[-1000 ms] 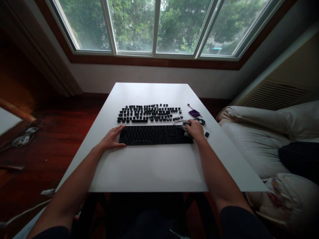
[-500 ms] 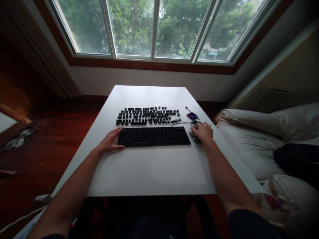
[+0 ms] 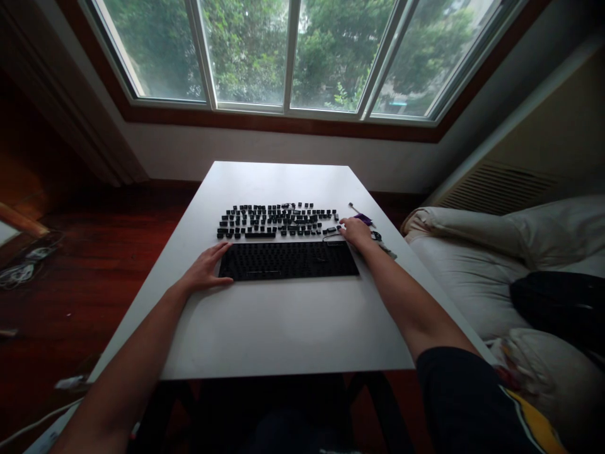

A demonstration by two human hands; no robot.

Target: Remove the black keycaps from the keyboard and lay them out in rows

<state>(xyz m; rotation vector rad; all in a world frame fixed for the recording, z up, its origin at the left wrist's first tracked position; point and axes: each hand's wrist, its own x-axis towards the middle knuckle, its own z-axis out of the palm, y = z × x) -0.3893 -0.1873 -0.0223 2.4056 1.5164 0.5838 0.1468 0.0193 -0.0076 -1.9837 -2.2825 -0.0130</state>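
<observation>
A black keyboard base (image 3: pixel 288 260) with its keys taken off lies across the middle of the white table (image 3: pixel 283 321). Behind it, several loose black keycaps (image 3: pixel 276 220) sit in rows. My left hand (image 3: pixel 204 270) rests flat and open on the table, fingertips touching the keyboard's left end. My right hand (image 3: pixel 355 232) reaches past the keyboard's far right corner to the right end of the keycap rows, fingers stretched forward. I cannot make out anything in it. A thin cable (image 3: pixel 331 236) loops at that corner.
A purple item (image 3: pixel 364 218) and small dark bits (image 3: pixel 377 236) lie at the table's right edge. A bed with pale bedding (image 3: pixel 477 252) and a dark cloth (image 3: pixel 562 302) stands to the right. Wide windows (image 3: pixel 293 50) fill the far wall. Cables (image 3: pixel 21 271) lie on the wooden floor, left.
My right hand slid from the keyboard's right end out to the table edge, then forward and left to the end of the keycap rows. My left hand stayed put. The view shifted slightly.
</observation>
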